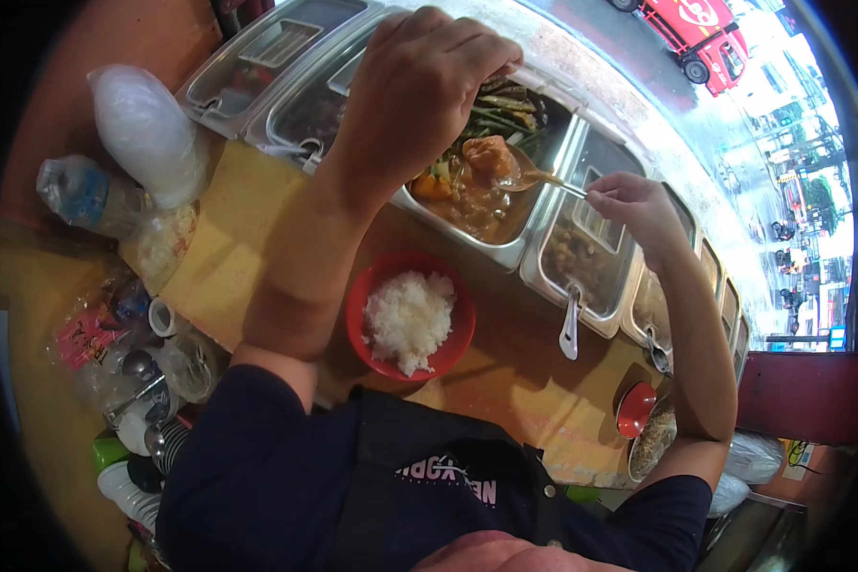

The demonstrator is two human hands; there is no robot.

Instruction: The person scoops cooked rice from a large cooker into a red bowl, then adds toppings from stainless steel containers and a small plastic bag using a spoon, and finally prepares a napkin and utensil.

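My right hand (633,211) grips the thin handle of a serving spoon (572,189). The spoon's bowl carries a brown chunk of food (489,159) over an open metal tray (504,250) of brown stew (472,207) and green vegetables (508,114). Above that tray's far side, my left hand (429,79) has its fingers curled at what looks like the edge of a raised clear lid (554,84); the fingertips are partly hidden. Nearer my body, a red bowl (463,339) holds white rice (409,314).
More lidded metal trays (600,322) line the counter on both sides, one with a white-handled utensil (570,332). A small red dish (636,409) lies at right. Plastic bags (146,136), a ladle (139,365) and stacked cups (132,493) crowd the left. A red truck (697,32) stands on the street.
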